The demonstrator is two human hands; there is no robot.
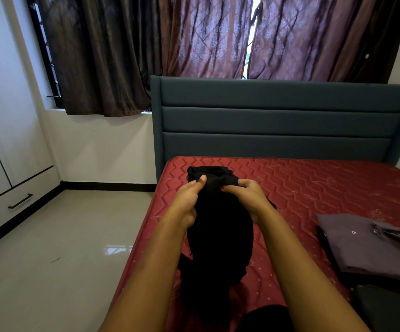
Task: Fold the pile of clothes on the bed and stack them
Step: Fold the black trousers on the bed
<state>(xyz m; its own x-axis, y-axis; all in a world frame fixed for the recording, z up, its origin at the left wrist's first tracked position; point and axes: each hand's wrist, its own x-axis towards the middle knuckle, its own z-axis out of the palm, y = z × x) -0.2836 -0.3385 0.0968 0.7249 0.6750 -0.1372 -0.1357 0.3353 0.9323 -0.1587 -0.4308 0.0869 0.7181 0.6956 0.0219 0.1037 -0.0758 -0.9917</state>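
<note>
Over the near left of the red bed point(314, 183), the left hand point(189, 200) and right hand point(248, 197) pinch the black garment point(218, 236) with curled fingers point(230, 188), its fold apparently unfinished. At the right a grey shirt point(366, 248) lies folded, likely starting the stack.

— Where are the arms?
— Both bare forearms reach forward from the bottom edge, converging, hands side by side above the mattress point(314, 183) near its left edge.
— The left hand point(189, 200)?
— Thumb pointing forward, fingers curled under, pinching the black garment point(218, 236) near its top.
— And the right hand point(249, 197)?
— Level with it, just apart, fingers curled inward, pinching the same garment's top
</note>
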